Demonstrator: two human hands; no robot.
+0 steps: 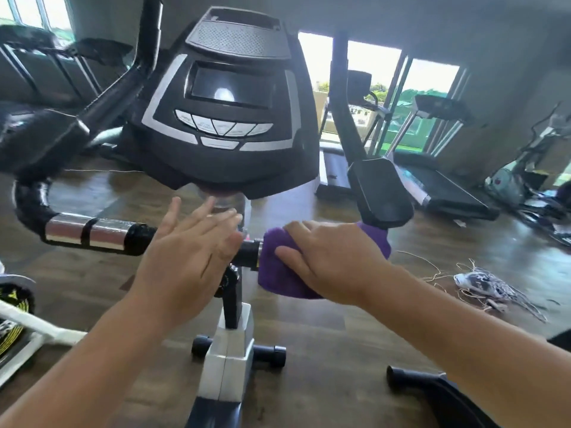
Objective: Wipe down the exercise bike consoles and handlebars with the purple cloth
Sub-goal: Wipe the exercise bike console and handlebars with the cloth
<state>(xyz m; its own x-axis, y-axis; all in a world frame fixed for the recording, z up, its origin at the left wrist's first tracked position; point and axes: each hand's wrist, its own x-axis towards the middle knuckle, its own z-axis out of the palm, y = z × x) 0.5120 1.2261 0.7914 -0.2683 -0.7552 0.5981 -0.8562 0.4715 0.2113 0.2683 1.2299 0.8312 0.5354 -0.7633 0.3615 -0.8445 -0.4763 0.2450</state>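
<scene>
The exercise bike's black console (pixel 228 118) with a dark screen and silver buttons fills the upper middle. Below it runs the handlebar (pixel 89 233), black with chrome grip sections on the left. My right hand (pixel 333 261) grips the purple cloth (pixel 278 273), which is wrapped round the right half of the bar, just below a black elbow pad (pixel 381 191). My left hand (pixel 191 257) hovers over the bar's centre with fingers straight and spread, holding nothing; it looks motion-blurred.
The bike's post and white base (pixel 228 350) stand below on a wooden floor. Treadmills (pixel 445 189) line the windows at right and far left. A crumpled patterned rag with loose string (pixel 482 285) lies on the floor at right. Another machine's frame (pixel 18 316) sits at left.
</scene>
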